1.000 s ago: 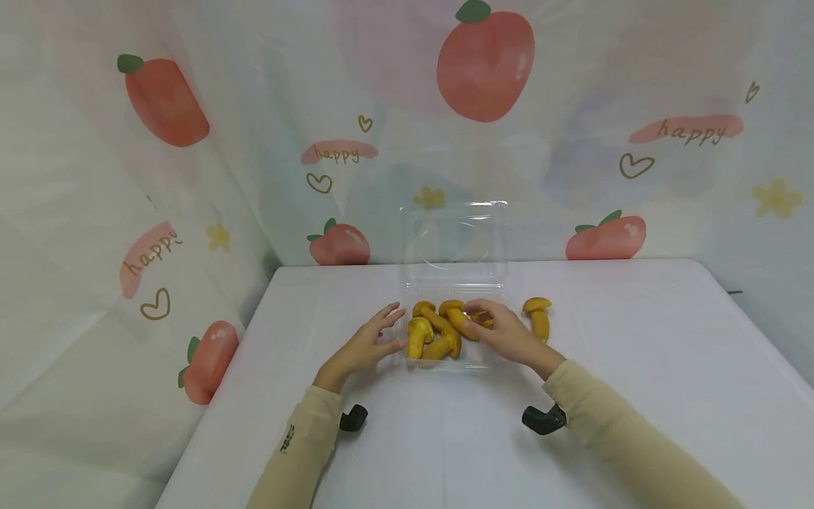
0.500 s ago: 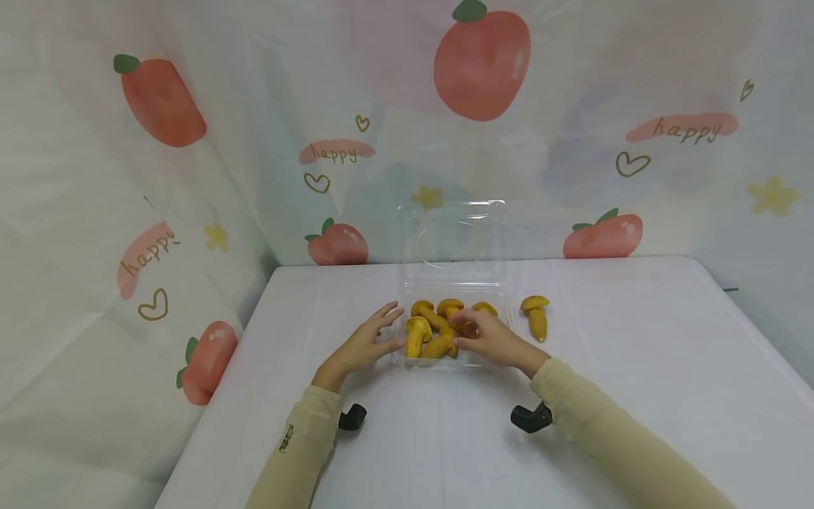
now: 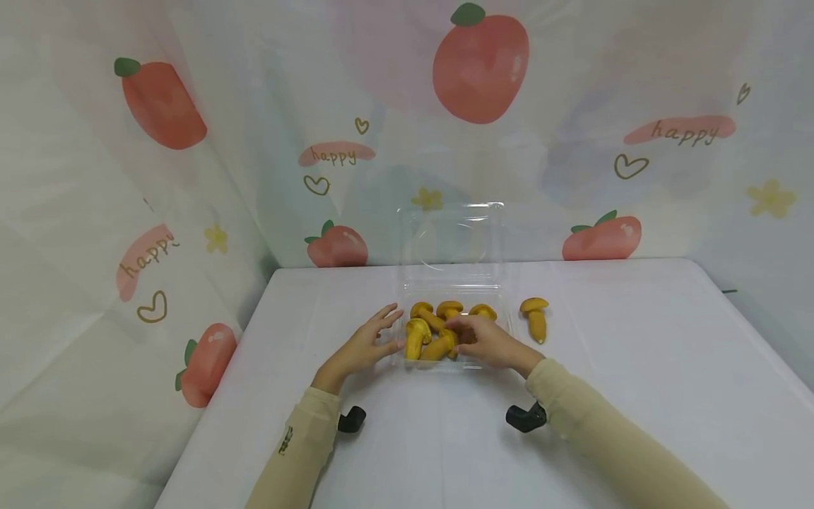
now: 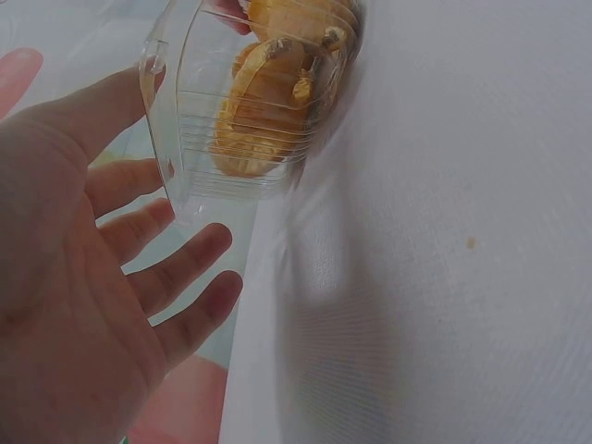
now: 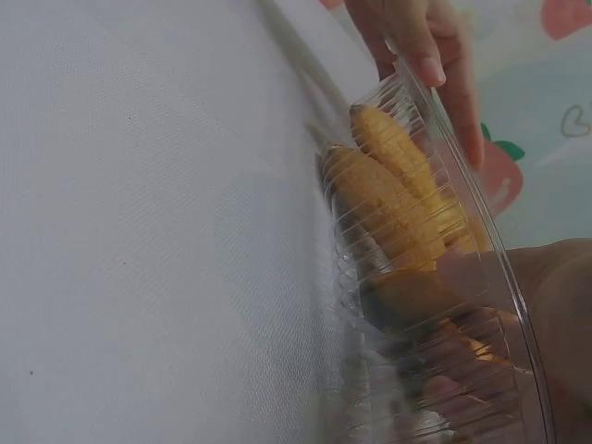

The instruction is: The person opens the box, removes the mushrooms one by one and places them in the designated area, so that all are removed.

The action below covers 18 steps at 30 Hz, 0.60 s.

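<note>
A clear plastic clamshell box (image 3: pixel 470 365) stands with its lid (image 3: pixel 453 240) raised, holding several yellow-brown mushrooms (image 3: pixel 435 348). My left hand (image 3: pixel 364 344) is at the box's left side, fingers spread and fairly straight. In the left wrist view its thumb and fingertips are right at the clear rim (image 4: pixel 157 111). My right hand (image 3: pixel 490 342) reaches into the box from the right. Its thumb and fingers curl around a mushroom (image 5: pixel 407 298), seen through the ribbed wall in the right wrist view; the hand hides part of it. Another mushroom (image 3: pixel 483 312) lies behind that hand.
One mushroom (image 3: pixel 535 318) lies on the white table (image 3: pixel 610 339), right of the box. A printed curtain (image 3: pixel 547 184) rises behind the table and on the left. A black curved piece (image 3: pixel 526 418) shows under the right wrist, another (image 3: pixel 352 420) under the left.
My right hand has moved left inside the box, away from the mushroom at the right back, which shows more now. My left hand has stayed at the box's side.
</note>
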### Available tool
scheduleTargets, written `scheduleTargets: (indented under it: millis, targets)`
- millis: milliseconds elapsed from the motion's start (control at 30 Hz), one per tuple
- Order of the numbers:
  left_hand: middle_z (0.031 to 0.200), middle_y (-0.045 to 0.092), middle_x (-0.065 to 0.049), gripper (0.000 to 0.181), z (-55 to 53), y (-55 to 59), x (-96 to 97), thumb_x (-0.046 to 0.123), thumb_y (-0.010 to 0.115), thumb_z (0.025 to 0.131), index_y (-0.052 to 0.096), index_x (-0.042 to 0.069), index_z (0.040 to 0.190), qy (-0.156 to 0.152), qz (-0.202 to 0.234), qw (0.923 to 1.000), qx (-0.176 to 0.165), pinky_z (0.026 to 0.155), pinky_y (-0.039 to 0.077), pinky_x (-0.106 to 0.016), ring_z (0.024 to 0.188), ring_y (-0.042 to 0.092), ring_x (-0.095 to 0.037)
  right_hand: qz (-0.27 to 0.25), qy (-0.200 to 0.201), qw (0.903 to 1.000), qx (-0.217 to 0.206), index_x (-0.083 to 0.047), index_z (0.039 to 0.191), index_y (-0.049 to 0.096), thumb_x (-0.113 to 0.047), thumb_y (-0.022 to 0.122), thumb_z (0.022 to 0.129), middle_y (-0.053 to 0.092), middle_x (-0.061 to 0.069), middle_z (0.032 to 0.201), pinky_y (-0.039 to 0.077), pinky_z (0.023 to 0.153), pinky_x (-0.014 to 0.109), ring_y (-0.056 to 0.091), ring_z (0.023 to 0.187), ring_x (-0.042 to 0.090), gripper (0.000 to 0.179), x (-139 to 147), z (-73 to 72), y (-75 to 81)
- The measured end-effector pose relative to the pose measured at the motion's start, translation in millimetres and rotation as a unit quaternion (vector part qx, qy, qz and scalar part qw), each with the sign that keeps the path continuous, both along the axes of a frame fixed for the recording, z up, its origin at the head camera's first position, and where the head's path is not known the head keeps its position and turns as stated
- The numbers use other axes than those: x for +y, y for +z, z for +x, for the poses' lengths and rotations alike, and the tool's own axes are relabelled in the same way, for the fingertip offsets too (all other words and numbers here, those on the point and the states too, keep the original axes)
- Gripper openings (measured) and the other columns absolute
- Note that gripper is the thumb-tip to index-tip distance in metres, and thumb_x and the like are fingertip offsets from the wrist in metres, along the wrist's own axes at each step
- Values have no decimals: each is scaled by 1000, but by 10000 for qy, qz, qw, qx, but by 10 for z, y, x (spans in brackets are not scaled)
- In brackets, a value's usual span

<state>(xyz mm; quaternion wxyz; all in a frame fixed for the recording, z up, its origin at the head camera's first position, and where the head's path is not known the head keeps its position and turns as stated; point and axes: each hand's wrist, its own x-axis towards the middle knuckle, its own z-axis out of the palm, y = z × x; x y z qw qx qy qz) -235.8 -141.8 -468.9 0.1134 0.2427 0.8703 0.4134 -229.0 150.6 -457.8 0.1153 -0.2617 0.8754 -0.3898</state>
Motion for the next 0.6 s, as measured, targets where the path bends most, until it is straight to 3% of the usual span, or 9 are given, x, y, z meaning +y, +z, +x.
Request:
scheduleTargets:
  millis: [267,600]
  targets:
    - [170,18,-12,69,5,-5,1,22,67,99,34,8,158,3,75,10000,-24,117,36,-62,147,39,-41,23,-76,9999,-132,3,136,58,2,68,92,61,20,139,51,107,51,59,127,37,46,-28,15,11]
    - [170,17,-13,70,-6,-33,-7,21,66,99,33,8,159,-34,61,10000,36,117,36,-62,148,38,-41,-1,17,9999,-116,3,136,58,-2,68,94,62,20,137,52,106,51,60,124,36,44,-15,5,-16]
